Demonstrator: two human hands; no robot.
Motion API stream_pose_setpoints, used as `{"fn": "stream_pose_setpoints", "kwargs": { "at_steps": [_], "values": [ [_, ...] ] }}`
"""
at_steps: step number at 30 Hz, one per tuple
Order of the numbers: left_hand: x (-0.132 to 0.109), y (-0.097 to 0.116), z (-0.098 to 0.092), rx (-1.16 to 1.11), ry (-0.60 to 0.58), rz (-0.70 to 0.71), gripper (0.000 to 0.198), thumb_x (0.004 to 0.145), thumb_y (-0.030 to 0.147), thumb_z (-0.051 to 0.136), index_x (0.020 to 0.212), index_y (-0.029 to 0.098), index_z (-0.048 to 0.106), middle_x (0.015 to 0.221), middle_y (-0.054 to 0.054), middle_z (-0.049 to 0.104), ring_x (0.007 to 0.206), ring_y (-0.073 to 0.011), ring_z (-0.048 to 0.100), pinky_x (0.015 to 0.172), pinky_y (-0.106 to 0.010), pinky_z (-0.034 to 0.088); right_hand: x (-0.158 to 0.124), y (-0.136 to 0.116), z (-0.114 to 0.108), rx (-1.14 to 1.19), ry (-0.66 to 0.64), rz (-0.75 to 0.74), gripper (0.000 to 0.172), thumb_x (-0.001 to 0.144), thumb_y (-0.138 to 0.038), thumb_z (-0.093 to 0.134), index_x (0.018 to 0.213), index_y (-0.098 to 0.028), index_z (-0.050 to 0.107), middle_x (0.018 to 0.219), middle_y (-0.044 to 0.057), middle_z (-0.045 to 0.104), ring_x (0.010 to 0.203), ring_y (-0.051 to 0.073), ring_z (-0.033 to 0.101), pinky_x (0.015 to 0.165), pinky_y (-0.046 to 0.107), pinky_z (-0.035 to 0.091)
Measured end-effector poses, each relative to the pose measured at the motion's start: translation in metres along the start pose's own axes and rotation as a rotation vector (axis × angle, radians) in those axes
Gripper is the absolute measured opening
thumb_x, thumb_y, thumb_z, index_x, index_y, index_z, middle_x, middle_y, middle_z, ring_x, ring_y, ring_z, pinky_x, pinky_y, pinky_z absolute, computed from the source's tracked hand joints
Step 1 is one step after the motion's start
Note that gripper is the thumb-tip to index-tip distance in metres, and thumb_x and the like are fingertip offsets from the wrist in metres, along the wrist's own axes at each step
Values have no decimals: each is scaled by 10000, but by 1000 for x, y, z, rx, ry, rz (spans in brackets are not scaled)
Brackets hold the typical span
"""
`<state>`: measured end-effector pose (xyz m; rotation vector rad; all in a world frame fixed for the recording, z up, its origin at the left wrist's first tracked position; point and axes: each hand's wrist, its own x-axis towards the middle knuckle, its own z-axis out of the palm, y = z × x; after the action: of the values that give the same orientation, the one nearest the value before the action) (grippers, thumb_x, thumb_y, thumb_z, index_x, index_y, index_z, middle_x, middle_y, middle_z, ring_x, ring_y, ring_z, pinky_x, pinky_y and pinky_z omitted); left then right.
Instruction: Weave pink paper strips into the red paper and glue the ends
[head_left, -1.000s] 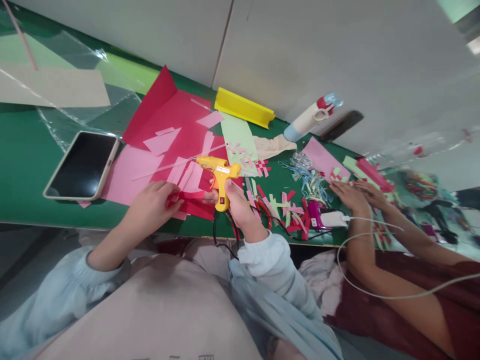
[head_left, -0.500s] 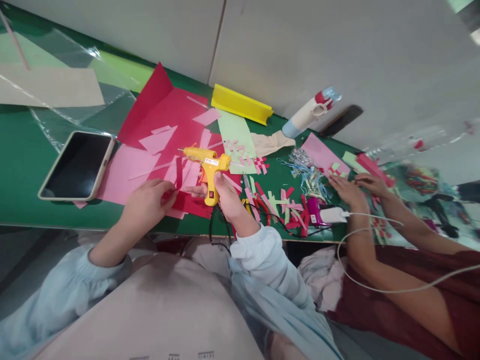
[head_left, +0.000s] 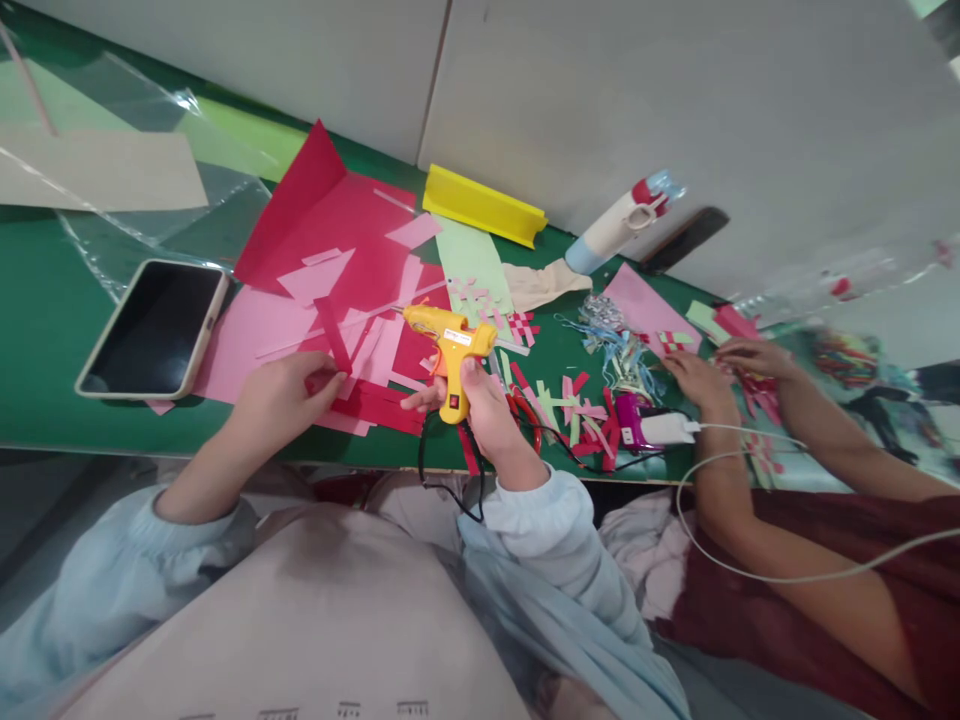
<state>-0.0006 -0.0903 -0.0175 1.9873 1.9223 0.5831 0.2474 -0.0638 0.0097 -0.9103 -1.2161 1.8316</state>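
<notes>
A yellow hot glue gun (head_left: 454,345) is gripped in my right hand (head_left: 487,405), its nozzle pointing left and its black cord hanging over the table edge. Between the pinched thumb and fingers of my left hand (head_left: 289,395) is a narrow red paper strip (head_left: 334,335), standing up at a tilt. Beneath and around both hands lie pink paper pieces (head_left: 259,335) and a large red sheet (head_left: 360,220) with a raised corner. More red strips (head_left: 379,405) rest between my two hands.
A phone (head_left: 154,330) lies at left near a clear plastic sleeve (head_left: 225,215). Behind are a yellow folded strip (head_left: 484,207) and a bottle (head_left: 615,235). Cut paper strips (head_left: 570,410), scissors (head_left: 529,415) and a purple adapter (head_left: 634,422) sit right, beside a co-worker's hands (head_left: 701,380).
My right hand has moved the glue gun to the right, away from my left hand. The red strip in my left hand now leans left. The co-worker's far hand has shifted slightly.
</notes>
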Motion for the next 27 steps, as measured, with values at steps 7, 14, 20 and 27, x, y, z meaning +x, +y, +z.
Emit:
{"fn": "stream_pose_setpoints", "kwargs": {
  "at_steps": [7,14,20,27],
  "values": [
    [8,-5,-5,-33,-55,-17,423,817,537,379,805,218,657,783,-37,709,694,-194,654,620,-368,467,-7,0,-4,-41,34,51,541,833,-753,525,888,-216,490,707,-25,526,695,189,700,651,320,546],
    [12,-4,-9,-66,-126,-57,365,788,553,408,771,246,605,773,-41,688,719,-205,642,634,-363,442,-11,0,-6,-77,17,44,560,864,-727,507,1033,-194,509,723,-48,488,504,118,594,528,277,459],
    [12,-5,-10,-100,-154,-54,324,817,536,432,774,253,582,807,-70,694,739,-235,630,659,-379,423,-23,11,-9,-131,-22,168,568,857,-725,526,995,-174,509,734,-43,497,462,84,538,474,251,388],
    [10,-5,-13,-87,-210,-48,303,878,478,460,817,207,582,841,-59,687,739,-200,571,673,-317,383,-29,19,6,-207,-77,282,554,876,-721,496,1014,-184,485,773,-32,518,480,71,547,508,245,419]
  ]
}}
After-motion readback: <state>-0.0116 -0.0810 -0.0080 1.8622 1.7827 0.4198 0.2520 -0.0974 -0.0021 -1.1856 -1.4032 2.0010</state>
